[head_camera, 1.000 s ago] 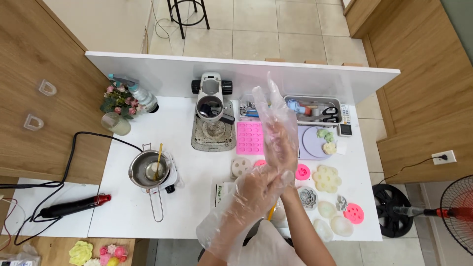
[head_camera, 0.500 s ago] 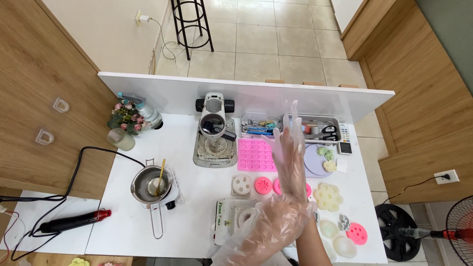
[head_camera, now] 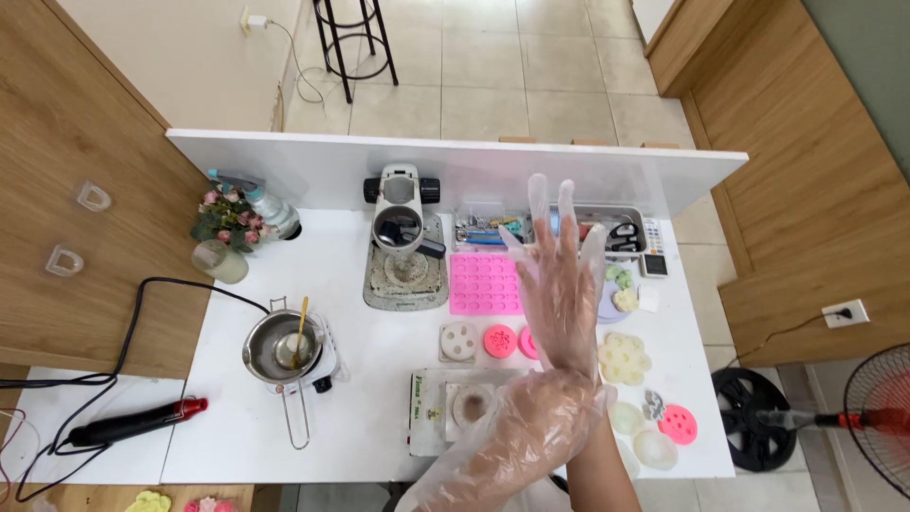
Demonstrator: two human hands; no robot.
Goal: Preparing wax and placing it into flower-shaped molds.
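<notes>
**Gloved hands meet above the mould table**

Right hand [head_camera: 559,284] up over the white table [head_camera: 360,379], fingers spread wide and pointing away, wrapped in a loose clear plastic glove [head_camera: 555,213] whose fingertips stand up past the hand; it has hold of nothing. Left hand [head_camera: 540,412] comes in from below, gloved the same way, curled around the right wrist where the glove's cuff sits; fingers closed there, though how firm the pinch is I cannot tell through the crinkled plastic. Beneath them, a pink silicone mould tray [head_camera: 484,283] just left of the right hand; a round pink mould [head_camera: 500,340] and a cream flower-shaped piece [head_camera: 625,357] either side of the wrist; a small scale [head_camera: 464,408] right by the left hand. Further left, a metal pot [head_camera: 278,347] on a little hot plate, a heat gun [head_camera: 133,419] at the table's near corner; at the back, a grey tool tray [head_camera: 616,228].
</notes>
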